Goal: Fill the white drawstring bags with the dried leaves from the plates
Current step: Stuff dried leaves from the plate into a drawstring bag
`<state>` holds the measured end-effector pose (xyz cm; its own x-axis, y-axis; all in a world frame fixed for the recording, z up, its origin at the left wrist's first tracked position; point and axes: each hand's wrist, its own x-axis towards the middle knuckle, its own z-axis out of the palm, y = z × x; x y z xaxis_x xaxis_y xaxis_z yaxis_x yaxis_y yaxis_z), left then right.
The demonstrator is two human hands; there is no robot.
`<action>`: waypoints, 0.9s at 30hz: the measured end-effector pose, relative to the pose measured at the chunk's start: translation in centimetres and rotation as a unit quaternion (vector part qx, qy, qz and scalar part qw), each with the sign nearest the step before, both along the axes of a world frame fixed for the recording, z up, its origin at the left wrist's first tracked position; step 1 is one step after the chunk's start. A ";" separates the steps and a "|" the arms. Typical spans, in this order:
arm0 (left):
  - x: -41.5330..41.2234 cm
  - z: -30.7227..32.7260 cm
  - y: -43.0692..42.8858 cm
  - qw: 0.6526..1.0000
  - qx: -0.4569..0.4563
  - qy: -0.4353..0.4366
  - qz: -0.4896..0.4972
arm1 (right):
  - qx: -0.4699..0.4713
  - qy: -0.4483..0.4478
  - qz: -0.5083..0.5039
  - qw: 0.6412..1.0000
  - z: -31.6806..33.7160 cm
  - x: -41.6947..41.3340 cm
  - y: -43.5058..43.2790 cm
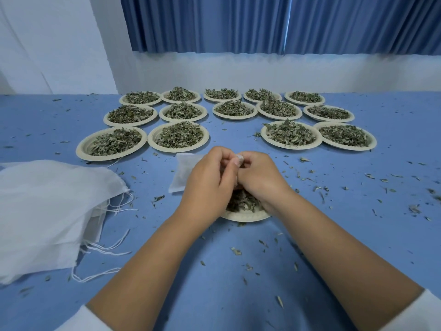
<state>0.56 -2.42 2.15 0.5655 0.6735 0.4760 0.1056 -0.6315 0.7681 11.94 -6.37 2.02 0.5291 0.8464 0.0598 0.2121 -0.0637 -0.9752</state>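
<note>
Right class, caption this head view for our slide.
Left hand and right hand hold a white bag over a leaf plate.

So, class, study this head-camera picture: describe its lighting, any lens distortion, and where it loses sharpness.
Head view: soft, even light with a blue cast, no glare, only faint shadows beneath the plates; the wide-angle lens stretches both forearms toward the bottom corners; loose leaf scraps at the far right edge smear, and the pile of white bags on the left looks soft.
</note>
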 end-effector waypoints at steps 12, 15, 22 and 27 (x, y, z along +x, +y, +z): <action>-0.4 0.1 1.4 0.994 -0.069 -0.044 0.067 | -0.043 0.176 0.032 0.983 1.2 0.9 -1.6; -0.5 0.1 1.3 0.995 -0.061 -0.034 0.064 | -0.001 0.148 -0.016 0.989 1.4 1.1 -1.6; -0.5 -0.1 1.6 0.993 -0.067 -0.041 0.084 | -0.011 -0.013 -0.040 0.999 1.4 1.8 -1.8; -0.4 -0.2 1.8 0.992 -0.079 -0.044 0.090 | -0.175 -0.363 0.017 0.915 1.0 3.2 -2.6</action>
